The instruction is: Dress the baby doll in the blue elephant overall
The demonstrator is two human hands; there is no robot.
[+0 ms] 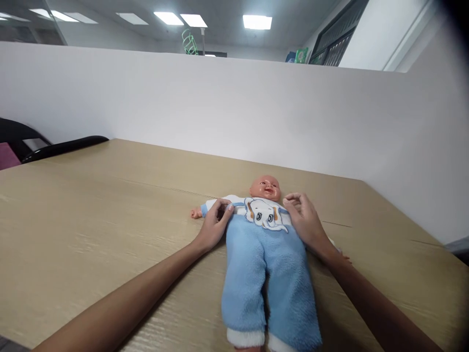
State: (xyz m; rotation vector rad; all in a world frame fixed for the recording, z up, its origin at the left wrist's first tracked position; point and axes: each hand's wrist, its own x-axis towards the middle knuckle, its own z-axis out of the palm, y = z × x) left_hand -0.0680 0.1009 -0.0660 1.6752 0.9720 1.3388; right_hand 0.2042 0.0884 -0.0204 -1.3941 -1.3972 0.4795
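Note:
A baby doll [265, 188] lies on its back on the table, head away from me. It wears a fleecy outfit [245, 259] with light blue trousers, a white top and an elephant face [264, 213] on the chest. My left hand [216, 222] is at the doll's shoulder on the left, thumb and forefinger closed on the outfit's edge. By the other shoulder, my right hand [306, 220] has its fingers curled in and thumb near the forefinger. Whatever is between those fingertips is too small to make out. The doll's arm on the right is partly hidden beneath my right wrist.
The wooden table [110, 220] has thin seams across its top. A white partition [205, 102] rises behind it. Black chairs [66, 146] stand at the far left, with something pink [7, 156] beside them. Ceiling lights show above the partition.

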